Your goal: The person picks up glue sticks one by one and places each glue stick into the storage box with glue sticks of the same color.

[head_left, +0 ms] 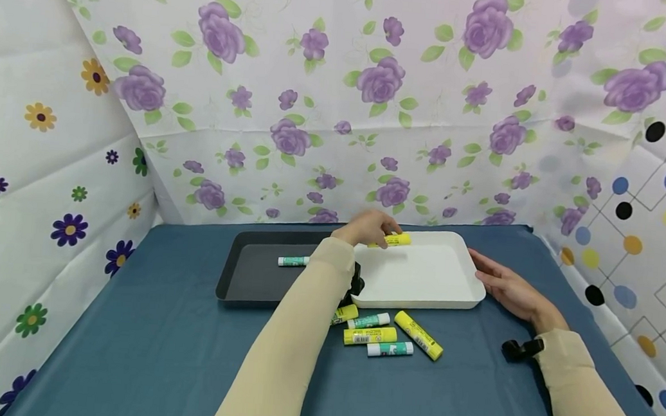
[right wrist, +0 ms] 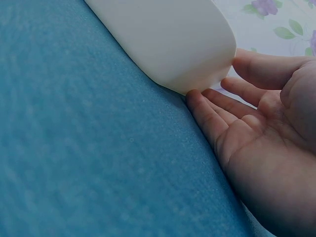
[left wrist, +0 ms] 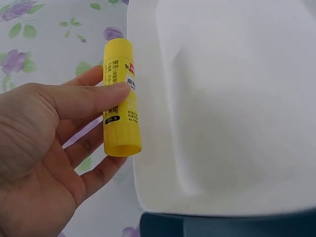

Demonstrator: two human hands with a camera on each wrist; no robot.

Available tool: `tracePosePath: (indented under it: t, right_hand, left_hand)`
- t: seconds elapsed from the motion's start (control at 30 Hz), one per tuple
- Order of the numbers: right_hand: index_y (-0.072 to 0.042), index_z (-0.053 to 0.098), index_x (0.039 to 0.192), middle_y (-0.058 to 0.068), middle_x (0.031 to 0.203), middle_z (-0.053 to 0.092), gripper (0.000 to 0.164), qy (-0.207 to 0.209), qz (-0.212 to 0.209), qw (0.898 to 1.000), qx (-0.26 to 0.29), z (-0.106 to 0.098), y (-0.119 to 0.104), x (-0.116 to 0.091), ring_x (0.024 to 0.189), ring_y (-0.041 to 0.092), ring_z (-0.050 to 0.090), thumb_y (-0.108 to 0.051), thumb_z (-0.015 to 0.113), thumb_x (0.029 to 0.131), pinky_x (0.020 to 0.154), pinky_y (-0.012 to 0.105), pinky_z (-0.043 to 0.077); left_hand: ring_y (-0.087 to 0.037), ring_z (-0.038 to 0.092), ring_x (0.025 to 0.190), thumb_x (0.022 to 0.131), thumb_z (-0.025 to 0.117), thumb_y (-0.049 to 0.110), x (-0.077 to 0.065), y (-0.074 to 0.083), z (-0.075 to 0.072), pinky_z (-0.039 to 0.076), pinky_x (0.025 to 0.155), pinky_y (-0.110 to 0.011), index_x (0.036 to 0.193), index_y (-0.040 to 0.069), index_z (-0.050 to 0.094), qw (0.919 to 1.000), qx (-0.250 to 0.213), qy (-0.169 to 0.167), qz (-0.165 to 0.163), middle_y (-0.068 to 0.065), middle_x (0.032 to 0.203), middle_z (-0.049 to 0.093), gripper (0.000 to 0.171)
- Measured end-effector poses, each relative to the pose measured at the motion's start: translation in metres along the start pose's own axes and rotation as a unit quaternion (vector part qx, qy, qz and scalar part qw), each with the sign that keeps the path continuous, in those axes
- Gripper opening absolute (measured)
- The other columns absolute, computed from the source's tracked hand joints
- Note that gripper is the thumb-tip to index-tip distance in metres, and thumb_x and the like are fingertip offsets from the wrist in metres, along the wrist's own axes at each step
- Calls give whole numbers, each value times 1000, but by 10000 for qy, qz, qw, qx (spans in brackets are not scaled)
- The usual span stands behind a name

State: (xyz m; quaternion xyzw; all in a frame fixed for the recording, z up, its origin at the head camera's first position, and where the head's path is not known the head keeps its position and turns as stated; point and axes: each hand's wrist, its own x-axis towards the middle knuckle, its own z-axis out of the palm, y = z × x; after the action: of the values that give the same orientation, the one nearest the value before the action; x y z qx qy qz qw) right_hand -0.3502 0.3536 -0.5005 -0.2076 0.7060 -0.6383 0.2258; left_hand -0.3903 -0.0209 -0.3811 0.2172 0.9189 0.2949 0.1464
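A yellow glue stick (left wrist: 121, 133) is pinched between the thumb and fingers of my left hand (head_left: 363, 227). In the head view, that stick appears over the back left part of the white tray (head_left: 421, 275); the left wrist view places it beside the tray's rim. My right hand (head_left: 509, 290) touches the outer right side of this tray. In the right wrist view its thumb meets the upper edge at a corner, and its rather straight fingers (right wrist: 207, 116) lie against the wall lower down.
Left of the white tray is a dark grey tray (head_left: 249, 276), partly behind my left arm, with a green-and-white glue stick (head_left: 292, 261) in it. Several yellow (head_left: 419, 336) and green-and-white glue sticks (head_left: 390, 348) lie on the blue cloth (head_left: 183, 365) in front. A flowered curtain (head_left: 328, 104) hangs behind.
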Motion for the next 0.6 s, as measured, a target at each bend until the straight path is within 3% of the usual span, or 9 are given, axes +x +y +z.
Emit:
tracePosePath:
  t: [0.3, 0.6]
  right_hand:
    - [-18, 1, 169, 11, 175, -7, 68, 47, 39, 10000, -1, 0, 0, -2, 157, 10, 12, -19, 43, 115, 107, 12, 39]
    - [-17, 2, 169, 13, 175, -8, 67, 9, -1, 10000, -25, 0, 1, -1, 160, 28, 1, -17, 41, 115, 106, 13, 39]
  left_hand:
    - [-23, 62, 124, 93, 73, -5, 9, 0, 16, 54, 101, -35, 133, 15, 73, 9996, 150, 226, -70, -10, 132, 68, 45]
    - [-23, 63, 122, 93, 73, -8, 18, -1, 21, 53, 103, -36, 133, 14, 73, 9991, 355, 218, 14, -10, 131, 69, 45]
